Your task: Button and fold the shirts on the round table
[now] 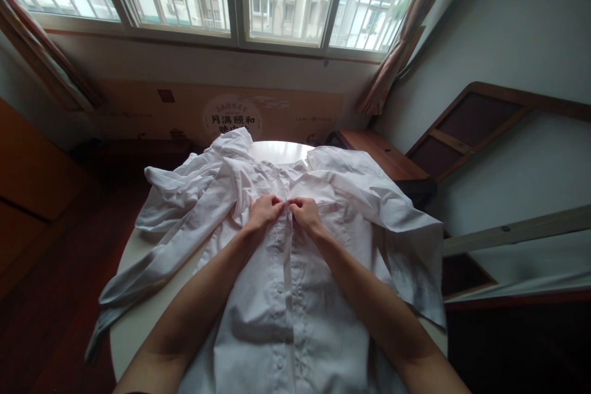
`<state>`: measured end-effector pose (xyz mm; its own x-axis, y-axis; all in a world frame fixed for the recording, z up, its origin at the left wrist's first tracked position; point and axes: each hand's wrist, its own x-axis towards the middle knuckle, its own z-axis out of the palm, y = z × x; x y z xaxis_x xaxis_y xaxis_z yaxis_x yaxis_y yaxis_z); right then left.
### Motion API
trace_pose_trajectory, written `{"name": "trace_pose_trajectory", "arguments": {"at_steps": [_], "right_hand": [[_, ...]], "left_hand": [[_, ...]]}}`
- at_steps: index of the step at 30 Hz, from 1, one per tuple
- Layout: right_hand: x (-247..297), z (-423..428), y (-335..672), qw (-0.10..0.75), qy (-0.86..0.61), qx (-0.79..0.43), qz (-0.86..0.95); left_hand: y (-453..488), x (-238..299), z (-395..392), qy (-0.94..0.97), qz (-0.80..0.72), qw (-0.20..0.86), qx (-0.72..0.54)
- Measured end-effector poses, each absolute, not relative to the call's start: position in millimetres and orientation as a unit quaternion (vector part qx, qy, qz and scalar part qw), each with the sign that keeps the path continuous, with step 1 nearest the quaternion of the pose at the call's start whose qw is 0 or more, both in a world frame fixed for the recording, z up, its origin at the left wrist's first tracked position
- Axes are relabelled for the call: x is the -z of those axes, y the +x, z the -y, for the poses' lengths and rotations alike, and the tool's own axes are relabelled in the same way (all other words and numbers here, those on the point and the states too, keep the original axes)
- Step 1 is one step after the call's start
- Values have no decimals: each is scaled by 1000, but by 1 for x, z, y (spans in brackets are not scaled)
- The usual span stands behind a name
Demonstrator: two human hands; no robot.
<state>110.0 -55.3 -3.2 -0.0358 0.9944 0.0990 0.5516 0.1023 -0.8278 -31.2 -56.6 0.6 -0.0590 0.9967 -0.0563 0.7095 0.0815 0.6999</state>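
Note:
A white button-up shirt (pixel 258 326) lies spread front side up, its collar away from me and its sleeves out to both sides. Its front hangs slightly apart along the button placket below my hands, with several buttons showing down the left edge. My left hand (pixel 266 209) pinches the placket's left edge on the upper chest. Right beside it, my right hand (pixel 305 212) pinches the opposite edge, fingertips almost meeting the left ones. Whether a button sits between the fingers is hidden.
Under the shirt is a round white table (pixel 127 345). More white cloth (pixel 178 188) is bunched at the far left. A brown wooden desk (pixel 381 154) stands beyond the table on the right, below the barred window (pixel 286 0). A wooden frame (pixel 462 129) leans along the right wall.

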Motion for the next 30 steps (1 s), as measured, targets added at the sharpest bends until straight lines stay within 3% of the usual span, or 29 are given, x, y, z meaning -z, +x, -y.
{"name": "trace_pose_trajectory", "arguments": {"at_steps": [3,8,11,20,30], "right_hand": [[5,56,111,367,-587,-330,641],[2,56,112,392,-529,-523,541],[1,52,112,392,-512,-558,522],[-6,52,106,334,-598,-283,671],[1,68,93,340,-601,-149,708]], "left_hand": [[-31,-1,57,630,-686,267,-248],[-30,-1,58,625,-686,272,-255],[-29,0,57,619,-684,281,-267],[-32,5,54,606,-667,316,-297],[-32,4,53,590,-670,318,-317]]}}
